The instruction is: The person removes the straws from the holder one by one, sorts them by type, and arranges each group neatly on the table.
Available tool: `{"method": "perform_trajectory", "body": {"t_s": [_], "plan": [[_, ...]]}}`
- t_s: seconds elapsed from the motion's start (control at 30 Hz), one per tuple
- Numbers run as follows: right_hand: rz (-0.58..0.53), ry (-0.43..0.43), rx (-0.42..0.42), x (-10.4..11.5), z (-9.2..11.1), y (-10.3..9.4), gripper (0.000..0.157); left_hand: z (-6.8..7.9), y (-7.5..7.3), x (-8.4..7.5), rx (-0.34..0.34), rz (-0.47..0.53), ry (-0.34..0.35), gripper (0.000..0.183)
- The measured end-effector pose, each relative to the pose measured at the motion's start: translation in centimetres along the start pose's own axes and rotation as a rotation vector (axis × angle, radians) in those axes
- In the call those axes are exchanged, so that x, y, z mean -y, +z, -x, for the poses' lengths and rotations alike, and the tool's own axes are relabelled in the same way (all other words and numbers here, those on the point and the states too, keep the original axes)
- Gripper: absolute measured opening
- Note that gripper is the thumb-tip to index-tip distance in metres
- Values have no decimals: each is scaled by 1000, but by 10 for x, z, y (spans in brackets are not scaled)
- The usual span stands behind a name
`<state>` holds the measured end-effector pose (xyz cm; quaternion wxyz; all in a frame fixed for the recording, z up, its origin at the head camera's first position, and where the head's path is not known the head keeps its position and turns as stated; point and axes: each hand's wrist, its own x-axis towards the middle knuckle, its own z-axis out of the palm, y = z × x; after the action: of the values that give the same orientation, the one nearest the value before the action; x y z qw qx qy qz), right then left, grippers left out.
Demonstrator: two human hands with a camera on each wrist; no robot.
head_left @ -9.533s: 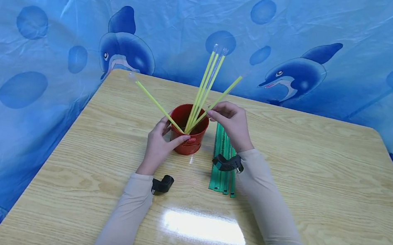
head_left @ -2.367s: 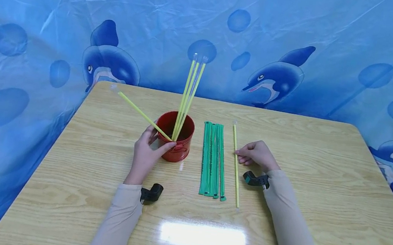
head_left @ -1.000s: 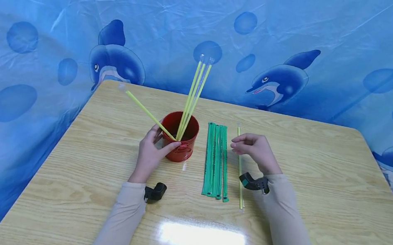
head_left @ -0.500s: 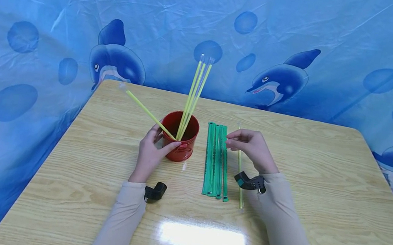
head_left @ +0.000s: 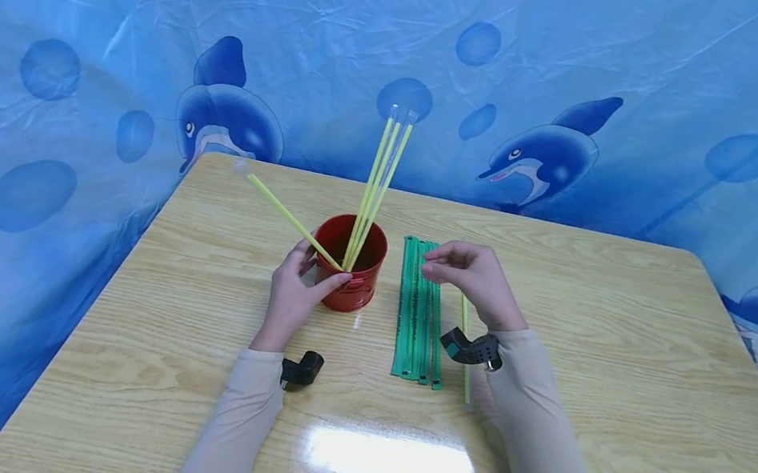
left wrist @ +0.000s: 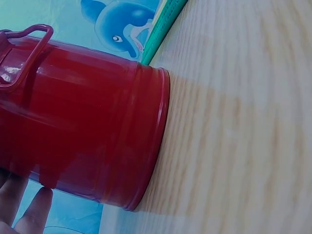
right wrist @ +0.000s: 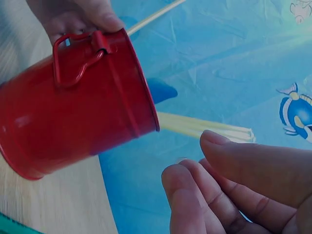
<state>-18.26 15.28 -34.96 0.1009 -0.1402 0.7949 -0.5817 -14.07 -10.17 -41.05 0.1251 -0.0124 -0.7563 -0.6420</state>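
Observation:
My left hand (head_left: 291,293) grips a small red metal bucket (head_left: 351,294), thumb over its front rim and fingers round its left side. Inside stand several thin yellow sticks (head_left: 378,188), like straws in clear sleeves, leaning toward the back. Another yellow stick (head_left: 284,211) slants out over the left rim, close to the thumb. Over the green wrapped strips (head_left: 414,322), right of the bucket, hovers my right hand (head_left: 473,278). Its fingers are loosely bent, and in the right wrist view a gap shows between thumb (right wrist: 243,161) and fingers, with nothing held.
A single yellow stick (head_left: 466,382) lies on the wooden table (head_left: 622,368), right of the green strips and partly under my right hand and wrist. Behind the table's back edge hangs a blue sheet (head_left: 349,38) with dolphins. The bucket has a wire handle (right wrist: 61,63).
Earlier my right hand took a yellow stick from the bucket and laid it right of the green strips. Since letting go, it has moved left over the strips. My left hand stays on the bucket.

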Motion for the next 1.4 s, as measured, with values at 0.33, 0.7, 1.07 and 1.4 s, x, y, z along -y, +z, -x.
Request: {"method": "perform_trajectory", "body": {"t_s": [0.33, 0.7, 1.07, 1.4], "plan": [[-18, -14, 30, 10, -6, 11, 23, -1, 1, -1, -1, 15, 12, 72], [-36, -59, 73, 27, -20, 30, 26, 0, -1, 0, 4, 32, 11, 72], [-100, -127, 168, 39, -36, 59, 23, -1, 0, 1, 8, -14, 14, 71], [-137, -189, 179, 46, -56, 85, 23, 0, 0, 0, 6, -15, 17, 67]]}}
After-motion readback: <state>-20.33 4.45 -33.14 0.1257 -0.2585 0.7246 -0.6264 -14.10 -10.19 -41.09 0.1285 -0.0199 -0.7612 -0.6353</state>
